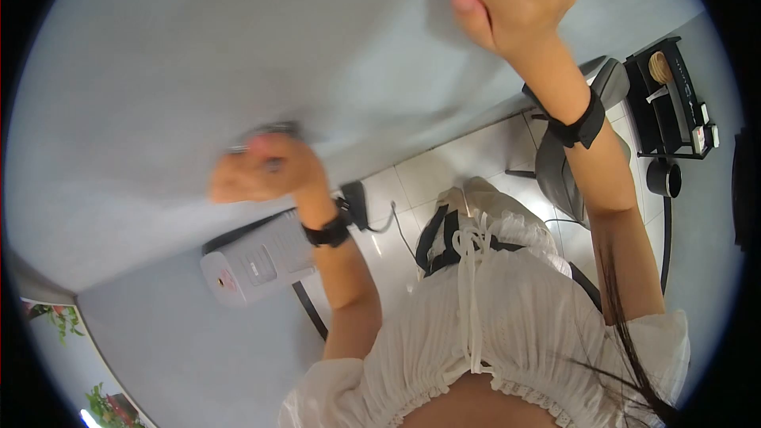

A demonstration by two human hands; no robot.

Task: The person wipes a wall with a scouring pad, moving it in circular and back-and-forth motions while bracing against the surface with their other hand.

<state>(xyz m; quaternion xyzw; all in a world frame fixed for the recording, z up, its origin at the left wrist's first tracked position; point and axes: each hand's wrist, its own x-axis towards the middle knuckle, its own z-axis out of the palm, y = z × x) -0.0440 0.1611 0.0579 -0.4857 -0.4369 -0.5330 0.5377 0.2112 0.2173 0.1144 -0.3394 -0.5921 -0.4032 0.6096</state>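
Note:
My left hand point(265, 168) is closed and smeared by motion, close to the grey-blue wall point(198, 47). A dark, shiny thing point(277, 128) shows at its fingers; I cannot tell what it is. Higher up, my right hand point(527, 4) reaches to the top edge of the view with its thumb apart and its fingers stretched out over the wall. The fingertips are cut off by the frame. Each wrist wears a black band, one on the left wrist point(326, 226) and one on the right wrist point(583, 120).
Below my left arm stands a pale plastic appliance point(258, 265) with a cable. A grey chair point(559, 170) is under my right arm. At right are a black shelf rack point(670, 103) and a black cup-shaped container point(664, 178). Plants point(63, 321) show at lower left.

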